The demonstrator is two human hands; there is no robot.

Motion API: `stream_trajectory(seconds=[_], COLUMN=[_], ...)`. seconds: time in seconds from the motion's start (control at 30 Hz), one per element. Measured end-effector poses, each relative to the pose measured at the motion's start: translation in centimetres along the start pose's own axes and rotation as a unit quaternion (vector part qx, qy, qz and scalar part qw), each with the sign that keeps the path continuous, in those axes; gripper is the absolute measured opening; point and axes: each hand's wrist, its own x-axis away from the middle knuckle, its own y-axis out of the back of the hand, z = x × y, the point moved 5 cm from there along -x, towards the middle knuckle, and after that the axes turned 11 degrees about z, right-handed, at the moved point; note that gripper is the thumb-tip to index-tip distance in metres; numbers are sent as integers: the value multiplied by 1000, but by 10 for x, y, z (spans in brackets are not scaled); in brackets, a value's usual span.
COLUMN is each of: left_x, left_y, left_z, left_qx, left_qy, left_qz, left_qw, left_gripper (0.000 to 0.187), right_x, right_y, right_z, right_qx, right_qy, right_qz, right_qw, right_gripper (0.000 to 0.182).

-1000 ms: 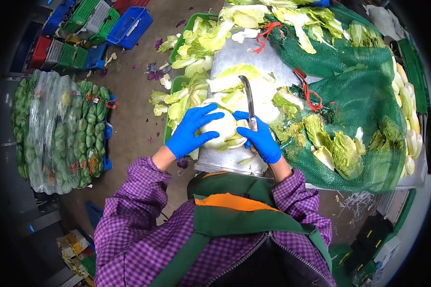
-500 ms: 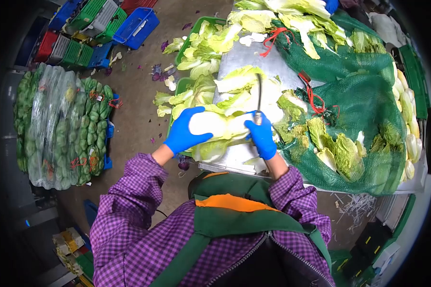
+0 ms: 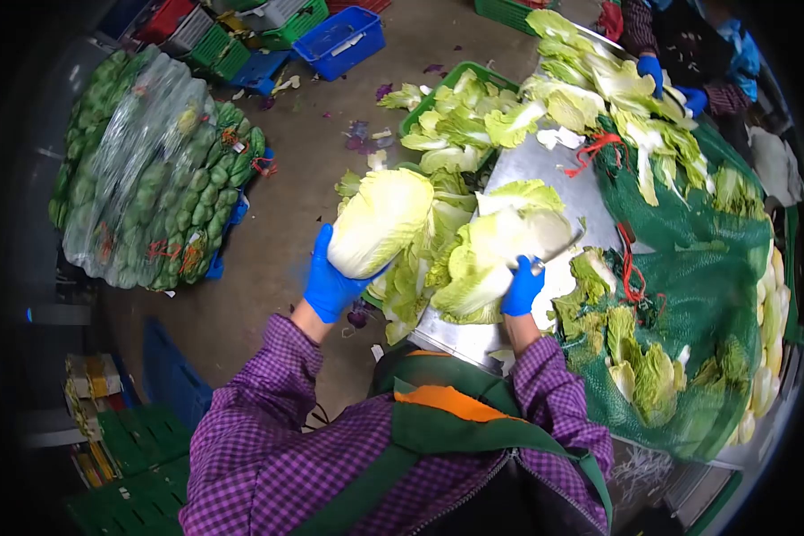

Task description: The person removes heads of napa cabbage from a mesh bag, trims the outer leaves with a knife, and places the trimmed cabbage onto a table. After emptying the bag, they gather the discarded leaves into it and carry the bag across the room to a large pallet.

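My left hand (image 3: 332, 281), in a blue glove, cradles a trimmed napa cabbage (image 3: 382, 223) from below and the side, left of the metal table (image 3: 590, 214). My right hand (image 3: 524, 288), gloved too, is closed around the handle of a knife (image 3: 538, 266). The knife's blade is blurred and hard to pick out against the pale leaves. Loose cabbage leaves (image 3: 482, 281) lie on the table beside my right hand. Under the held cabbage, more leaves partly hide a green crate (image 3: 408, 167).
Green netting (image 3: 688, 286) with red ties covers the table's right side, beside whole cabbages (image 3: 766, 330). A leaf-filled green crate (image 3: 460, 70) stands at the table's far left. Another person's blue-gloved hand (image 3: 649, 73) is across the table. Wrapped sacks (image 3: 161, 179) and a blue crate (image 3: 339, 43) stand left.
My left hand has lifted the cabbage and moved it left, away from the knife. My right hand stays over the table, slightly lower. The view has shifted, bringing another person's hands into sight.
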Motion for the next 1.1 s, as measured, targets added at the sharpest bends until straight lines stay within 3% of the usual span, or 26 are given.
stream_trajectory(seconds=[0.03, 0.1, 0.17, 0.2, 0.23, 0.3, 0.37, 0.4, 0.47, 0.7, 0.77, 0.8, 0.9, 1.0, 1.1], left_x=[0, -1, -1, -3, -6, -9, -12, -14, -10, -7, -4, -3, -3, -4, -4], left_y=[0, -1, 2, 14, 20, 6, -9, -11, -15, -15, -23, -25, -26, -21, -18], left_z=[5, 19, 25, 26, 27, 29, 25, 27, 25, 27, 25, 26, 27, 28, 26], left_qx=[0, 145, 116, 17, -82, -100, -278, -278, -421, -455, -559, -558, -541, -550, -564], left_qy=[-4, 11, 17, 4, -10, 0, -65, -62, -107, -133, -168, -168, -172, -175, -191], left_qz=[2, 44, 68, 52, 36, 58, 88, 93, 67, 48, 58, 58, 66, 59, 35], left_qw=[1000, 988, 991, 999, 996, 993, 954, 954, 898, 879, 810, 810, 821, 814, 802], left_gripper=[65, 66, 66, 67, 69, 75, 79, 79, 84, 89, 90, 90, 91, 91, 89], right_x=[-4, -13, 23, 41, 56, 72, 69, 64, 61, 63, 66, 65, 65, 68, 90], right_y=[-26, -73, -110, -125, -133, -142, -135, -130, -116, -102, -102, -99, -98, -95, -92], right_z=[-3, 7, 60, 90, 112, 141, 138, 132, 125, 120, 124, 127, 127, 132, 139], right_qx=[-81, 64, 66, 72, 84, 113, 112, 90, 70, 98, 40, 40, -14, 45, 91], right_qy=[15, 12, -75, -57, -108, -150, -126, -103, -80, -63, -59, -59, -123, -108, -144], right_qz=[57, 166, 238, 261, 295, 344, 337, 327, 314, 320, 323, 322, 373, 398, 493], right_qw=[995, 984, 966, 961, 946, 920, 926, 935, 943, 940, 944, 944, 919, 910, 853], right_gripper=[20, 32, 41, 43, 45, 46, 39, 36, 29, 21, 18, 18, 18, 17, 19])
